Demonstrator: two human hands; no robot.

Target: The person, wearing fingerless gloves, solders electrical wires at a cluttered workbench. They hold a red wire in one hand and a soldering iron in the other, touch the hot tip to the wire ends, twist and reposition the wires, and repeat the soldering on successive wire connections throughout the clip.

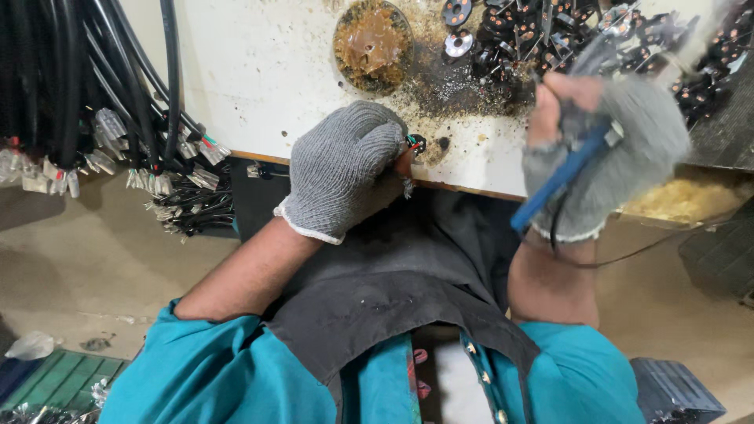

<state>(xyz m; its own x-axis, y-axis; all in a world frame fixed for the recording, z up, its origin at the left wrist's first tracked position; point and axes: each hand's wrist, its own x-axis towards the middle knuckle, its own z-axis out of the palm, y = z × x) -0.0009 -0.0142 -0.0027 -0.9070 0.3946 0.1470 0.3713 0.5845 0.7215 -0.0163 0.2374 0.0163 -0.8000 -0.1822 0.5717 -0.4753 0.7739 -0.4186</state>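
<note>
Right now the small connector (415, 143) with its coloured wire ends sits at the bench (259, 71) edge, pinched tight in your left hand (345, 169). Your right hand (605, 153) grips the blue-handled soldering iron (559, 179); a slip could burn your fingertip.

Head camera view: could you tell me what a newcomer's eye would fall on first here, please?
Two grey knit gloves dominate: the left hand pinches a small part with coloured wires at the white bench's front edge, while the right hand grips a blue-handled tool. Behind them sit a round tin of brown paste and a heap of small black round parts; black cables hang at left.
</note>
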